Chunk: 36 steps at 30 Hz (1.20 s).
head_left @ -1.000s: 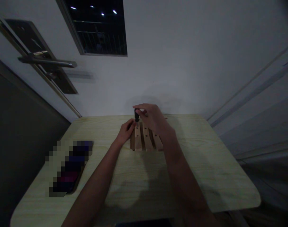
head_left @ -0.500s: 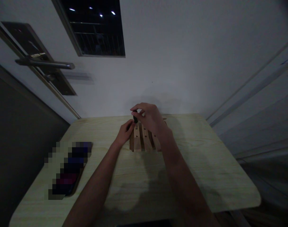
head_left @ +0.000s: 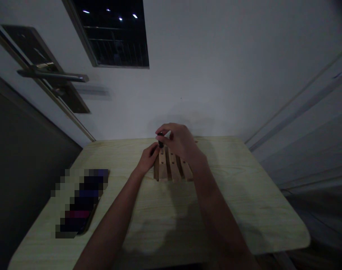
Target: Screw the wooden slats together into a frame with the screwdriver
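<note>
My right hand (head_left: 180, 140) pinches the black handle of a small screwdriver (head_left: 160, 141) between thumb and fingertips. The screwdriver stands nearly upright, its tip at a hole near the far end of the leftmost slat of a wooden slatted rack (head_left: 163, 172). Side by side, the pale slats have dark holes in them. My left hand (head_left: 147, 157) grips the rack's far left edge with thumb and fingers, close to the screwdriver. My right hand and forearm cover the rack's far right part.
The rack lies on a light wood-grain table (head_left: 244, 210). On the left lies a dark, phone-like object (head_left: 85, 202), partly blurred out by pixels. Behind the table rises a white door with a metal handle (head_left: 58, 77) and a dark window (head_left: 117, 33).
My right hand has turned slightly with the screwdriver, and its fingers have shifted a little on the handle. My left hand and the rack stay in place.
</note>
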Tool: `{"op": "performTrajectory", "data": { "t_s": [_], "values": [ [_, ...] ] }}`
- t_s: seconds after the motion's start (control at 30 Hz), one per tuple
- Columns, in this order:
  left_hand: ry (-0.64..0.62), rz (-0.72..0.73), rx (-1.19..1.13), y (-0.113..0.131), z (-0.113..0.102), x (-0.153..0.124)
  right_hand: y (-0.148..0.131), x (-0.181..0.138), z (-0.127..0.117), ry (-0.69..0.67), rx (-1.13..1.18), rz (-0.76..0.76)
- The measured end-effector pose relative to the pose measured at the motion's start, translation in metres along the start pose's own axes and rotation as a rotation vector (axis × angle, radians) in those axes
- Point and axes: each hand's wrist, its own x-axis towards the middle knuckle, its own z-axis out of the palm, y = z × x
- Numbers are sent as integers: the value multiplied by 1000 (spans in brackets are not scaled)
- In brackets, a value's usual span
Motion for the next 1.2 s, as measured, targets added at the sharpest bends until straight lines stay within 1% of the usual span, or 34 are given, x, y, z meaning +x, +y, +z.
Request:
{"op": "performTrajectory", "data": {
  "t_s": [0.1, 0.3, 0.4, 0.57, 0.8, 0.97, 1.07, 1.2],
  "values": [
    [4, 1, -4, 2, 0, 0, 0, 1, 0, 31, -22, -2],
    [0, 1, -7, 1, 0, -1, -1, 1, 0, 15, -32, 9],
    [3, 8, -19, -1, 0, -1, -1, -1, -1, 27, 15, -25],
    [-1, 6, -20, 0, -1, 0, 0, -3, 0, -9, 38, -81],
    [3, 4, 13, -1, -1, 0, 0, -1, 1, 4, -72, -30],
    [14, -2, 10, -2, 0, 0, 1, 0, 4, 37, -39, -38],
    [8, 14, -6, -2, 0, 0, 3, -1, 6, 34, -28, -63],
    [8, 26, -20, -3, 0, 0, 5, -2, 8, 22, -19, -57]
  ]
}}
